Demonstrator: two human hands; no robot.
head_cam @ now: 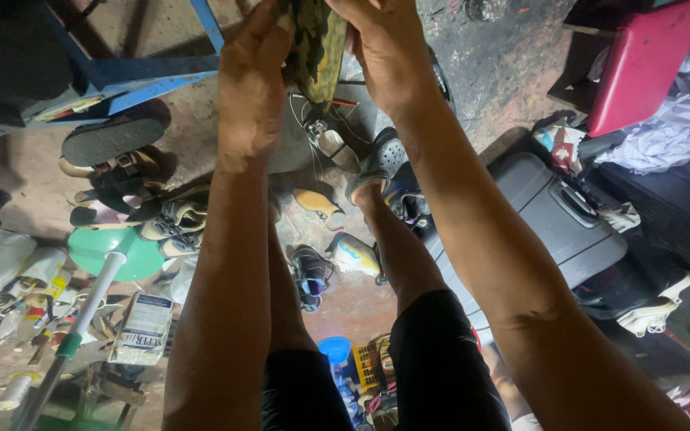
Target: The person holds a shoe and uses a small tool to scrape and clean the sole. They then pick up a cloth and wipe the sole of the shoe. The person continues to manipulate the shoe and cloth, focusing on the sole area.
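Both my arms stretch forward and upward over my knees. My left hand and my right hand grip a camouflage-patterned shoe from either side, near the top edge of the head view. Its upper part is cut off by the frame. Thin threads hang from the shoe toward the floor. My foot in a grey clog rests on the ground below.
Shoes and sandals lie scattered on the dirt floor. A grey suitcase sits at right, a red stool beyond it. A blue metal frame, a green funnel-shaped stand, tubes and tins crowd the left.
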